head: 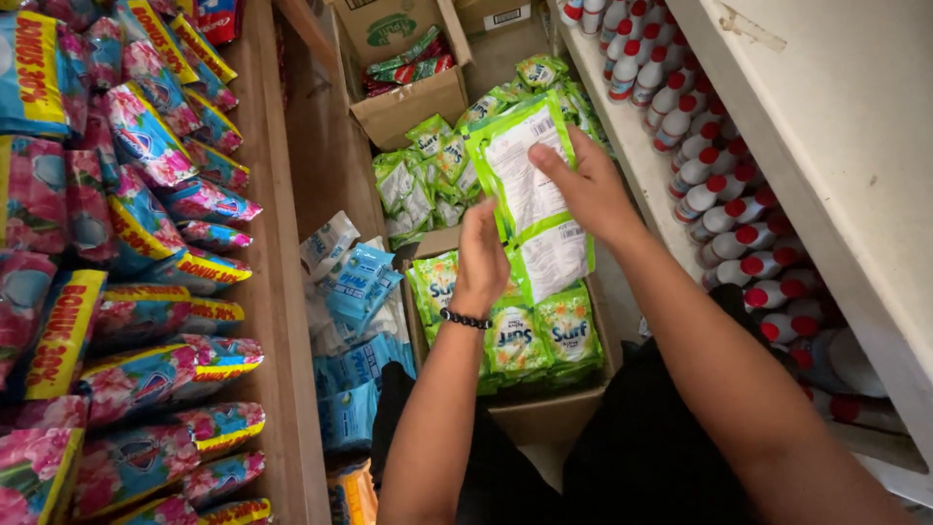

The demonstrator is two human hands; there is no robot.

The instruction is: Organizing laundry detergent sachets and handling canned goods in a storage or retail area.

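Observation:
Both hands hold a strip of joined green and white sachets (533,194), its white back facing me. My left hand (481,258), with a black bead bracelet at the wrist, grips the strip's left edge near the middle. My right hand (588,190) pinches the upper sachet from the right, thumb on its face. Under the strip sits an open cardboard box (544,413) packed with more green sachets (530,335). A loose heap of the same sachets (428,175) lies just beyond it.
Pink and yellow pouches (126,292) fill wooden shelves on the left. Blue sachets (355,292) are piled low between shelf and box. White bottles with red caps (719,185) line the right shelf. Another open carton (403,58) stands farther back.

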